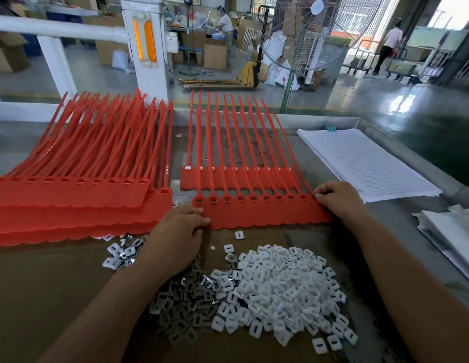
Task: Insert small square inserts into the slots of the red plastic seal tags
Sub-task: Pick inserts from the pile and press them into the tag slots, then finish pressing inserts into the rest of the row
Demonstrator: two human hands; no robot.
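Note:
A joined strip of red seal tags (262, 212) lies flat before me, its long tails pointing away. My left hand (179, 233) holds the strip's left end with curled fingers. My right hand (335, 199) pinches its right end. Small inserts sit in the slots along the strip's top row. A second red strip (228, 178) with white inserts lies just behind it. A heap of white square inserts (275, 289) lies on the brown cardboard (44, 289) near me, partly under my left forearm.
A tall stack of red tag strips (78, 203) fills the left of the table. A stack of lined paper (369, 163) lies at the right, with white sheets (453, 231) nearer the edge. Beyond the table stand a white post, a standing fan and a pallet jack.

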